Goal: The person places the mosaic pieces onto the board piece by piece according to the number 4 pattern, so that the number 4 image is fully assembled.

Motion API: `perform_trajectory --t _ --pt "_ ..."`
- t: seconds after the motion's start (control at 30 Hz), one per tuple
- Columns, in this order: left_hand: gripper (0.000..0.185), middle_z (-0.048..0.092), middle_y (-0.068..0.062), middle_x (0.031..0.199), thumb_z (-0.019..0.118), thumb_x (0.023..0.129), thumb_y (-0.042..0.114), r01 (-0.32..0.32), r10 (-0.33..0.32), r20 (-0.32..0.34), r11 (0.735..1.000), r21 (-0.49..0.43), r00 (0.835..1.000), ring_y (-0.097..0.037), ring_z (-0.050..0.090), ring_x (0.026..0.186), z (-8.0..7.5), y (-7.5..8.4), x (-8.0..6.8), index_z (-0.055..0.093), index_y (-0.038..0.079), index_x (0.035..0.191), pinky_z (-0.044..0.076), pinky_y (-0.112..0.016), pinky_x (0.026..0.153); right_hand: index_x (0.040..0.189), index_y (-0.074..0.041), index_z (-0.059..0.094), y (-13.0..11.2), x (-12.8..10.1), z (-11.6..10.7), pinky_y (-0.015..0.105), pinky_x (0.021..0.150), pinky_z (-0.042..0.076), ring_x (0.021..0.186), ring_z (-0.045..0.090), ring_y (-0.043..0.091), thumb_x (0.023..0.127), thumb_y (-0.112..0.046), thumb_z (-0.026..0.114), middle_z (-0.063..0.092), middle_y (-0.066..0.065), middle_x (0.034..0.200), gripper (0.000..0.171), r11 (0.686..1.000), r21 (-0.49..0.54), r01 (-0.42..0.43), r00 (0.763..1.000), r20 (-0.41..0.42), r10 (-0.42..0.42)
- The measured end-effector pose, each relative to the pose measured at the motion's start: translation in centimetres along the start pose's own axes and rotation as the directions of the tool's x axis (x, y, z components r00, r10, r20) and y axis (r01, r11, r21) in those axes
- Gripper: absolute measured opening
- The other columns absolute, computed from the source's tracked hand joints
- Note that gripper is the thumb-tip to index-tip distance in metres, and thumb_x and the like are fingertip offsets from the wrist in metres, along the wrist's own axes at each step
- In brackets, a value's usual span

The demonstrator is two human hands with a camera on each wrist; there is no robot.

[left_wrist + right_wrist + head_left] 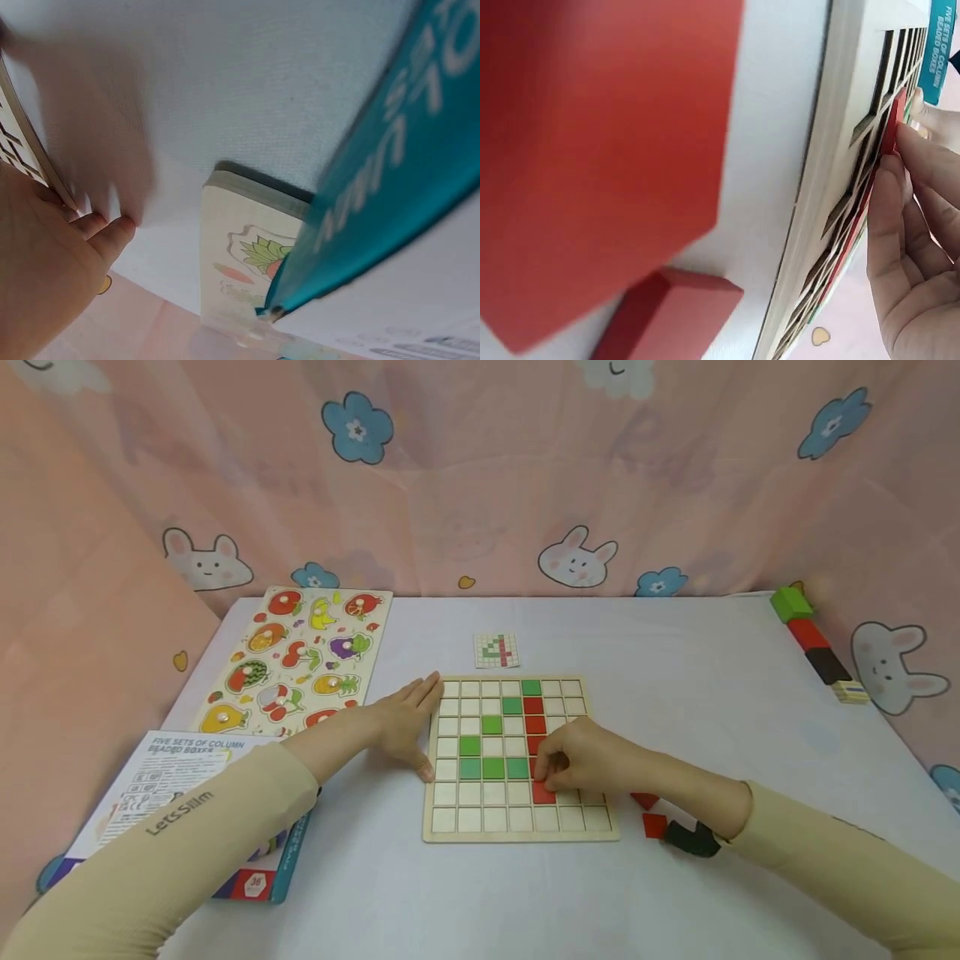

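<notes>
A wooden grid board (521,837) lies flat on the white table, with green tiles (492,767) and a column of red tiles (533,705) in its cells. My left hand (401,722) rests along the board's left edge, its fingers spread and fairly straight. Over the lower end of the red column, my right hand (592,756) pinches a red tile (891,124) between thumb and fingers. That tile is tilted against the grid in the right wrist view; the hand partly hides the cells around it. A small pattern card (496,651) lies behind the board.
Loose red tiles (655,826) and a black object (692,839) lie by my right forearm. A fruit puzzle board (300,681) and a boxed set (255,883) are at the left. Several coloured blocks (808,633) line the far right edge.
</notes>
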State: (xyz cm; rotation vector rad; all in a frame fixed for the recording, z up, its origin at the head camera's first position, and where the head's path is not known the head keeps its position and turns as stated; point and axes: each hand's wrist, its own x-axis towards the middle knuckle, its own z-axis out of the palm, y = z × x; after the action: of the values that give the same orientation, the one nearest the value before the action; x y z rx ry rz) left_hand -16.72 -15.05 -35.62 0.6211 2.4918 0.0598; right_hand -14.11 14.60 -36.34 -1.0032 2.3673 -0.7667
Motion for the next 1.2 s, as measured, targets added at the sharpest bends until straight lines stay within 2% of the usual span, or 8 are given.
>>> perform_trajectory --t 0.17,0.3,0.43,0.6,0.73,0.83,1.07,1.2 --pt "0.137 -0.015 -0.018 0.167 0.08 0.07 0.06 0.005 -0.005 0.003 1.0 0.002 1.0 -0.039 -0.005 0.156 0.0 0.0 0.0 -0.007 0.0 0.157 0.012 -0.05 0.128 0.084 -0.024 0.072 0.1 -0.5 -0.7 0.018 0.065 0.052 0.072 0.057 0.004 0.082 -0.015 0.079 0.067 -0.014 0.079 0.012 0.999 -0.052 -0.008 1.0 0.011 0.008" --pt "0.137 -0.014 -0.019 0.167 0.08 0.07 0.06 0.004 -0.004 0.002 1.0 0.006 1.0 -0.04 -0.003 0.156 0.0 0.0 0.1 -0.006 -0.001 0.157 0.012 -0.05 0.128 0.087 -0.026 0.071 1.1 -1.9 -2.6 0.02 0.065 0.051 0.075 0.057 0.009 0.082 -0.015 0.08 0.067 -0.012 0.082 0.014 0.999 -0.033 -0.04 0.993 0.106 0.044" --pt "0.137 -0.013 -0.019 0.167 0.08 0.069 0.061 0.002 -0.002 0.003 1.0 0.009 1.0 -0.04 -0.003 0.156 -0.1 0.0 0.0 -0.006 -0.002 0.157 0.012 -0.049 0.128 0.092 -0.026 0.072 2.6 -3.7 -4.6 0.022 0.066 0.052 0.078 0.057 0.012 0.077 -0.013 0.082 0.067 -0.006 0.087 0.022 0.995 -0.01 -0.099 0.97 0.223 0.099" --pt "0.137 -0.013 -0.019 0.167 0.08 0.07 0.06 -0.001 0.001 0.002 1.0 0.01 1.0 -0.04 -0.003 0.156 -0.1 0.0 0.0 -0.005 -0.002 0.157 0.012 -0.049 0.129 0.096 -0.031 0.073 4.4 -5.6 -5.7 0.022 0.064 0.051 0.083 0.057 0.016 0.072 -0.014 0.086 0.063 -0.001 0.09 0.032 0.988 0.005 -0.153 0.943 0.299 0.145" --pt "0.137 -0.014 -0.019 0.167 0.08 0.07 0.06 0.001 -0.001 0.004 1.0 0.009 1.0 -0.04 -0.003 0.156 -0.1 -0.1 0.0 -0.006 -0.002 0.157 0.011 -0.049 0.129 0.095 -0.032 0.072 5.2 -6.3 -5.7 0.021 0.066 0.05 0.087 0.055 0.016 0.07 -0.02 0.088 0.061 -0.002 0.093 0.033 0.985 0.012 -0.171 0.938 0.307 0.159" --pt "0.137 -0.014 -0.019 0.167 0.08 0.07 0.06 0.003 -0.003 0.005 1.0 0.01 1.0 -0.04 -0.003 0.156 -0.1 -0.1 0.0 -0.006 -0.001 0.157 0.011 -0.049 0.129 0.091 -0.031 0.071 5.4 -6.5 -5.6 0.021 0.066 0.049 0.086 0.054 0.015 0.069 -0.019 0.089 0.06 -0.004 0.091 0.032 0.988 -0.012 -0.151 0.946 0.289 0.148" --pt "0.137 -0.014 -0.019 0.167 0.079 0.07 0.061 0.001 -0.001 0.007 1.0 0.012 1.0 -0.04 -0.003 0.156 -0.1 0.0 0.0 -0.006 -0.001 0.157 0.011 -0.049 0.128 0.079 -0.033 0.066 5.2 -5.8 -5.2 0.018 0.065 0.048 0.078 0.053 0.008 0.07 -0.014 0.087 0.057 -0.011 0.081 0.03 0.981 -0.171 -0.096 0.962 0.237 0.135" --pt "0.137 -0.014 -0.019 0.166 0.079 0.07 0.061 0.001 -0.002 0.013 1.0 0.011 1.0 -0.039 -0.004 0.156 -0.1 0.0 0.0 -0.007 -0.001 0.157 0.011 -0.049 0.129 0.078 -0.027 0.064 5.4 -5.4 -5.4 0.02 0.065 0.049 0.076 0.054 0.007 0.075 -0.013 0.084 0.058 -0.011 0.077 0.024 0.983 -0.131 -0.127 0.964 0.219 0.154"
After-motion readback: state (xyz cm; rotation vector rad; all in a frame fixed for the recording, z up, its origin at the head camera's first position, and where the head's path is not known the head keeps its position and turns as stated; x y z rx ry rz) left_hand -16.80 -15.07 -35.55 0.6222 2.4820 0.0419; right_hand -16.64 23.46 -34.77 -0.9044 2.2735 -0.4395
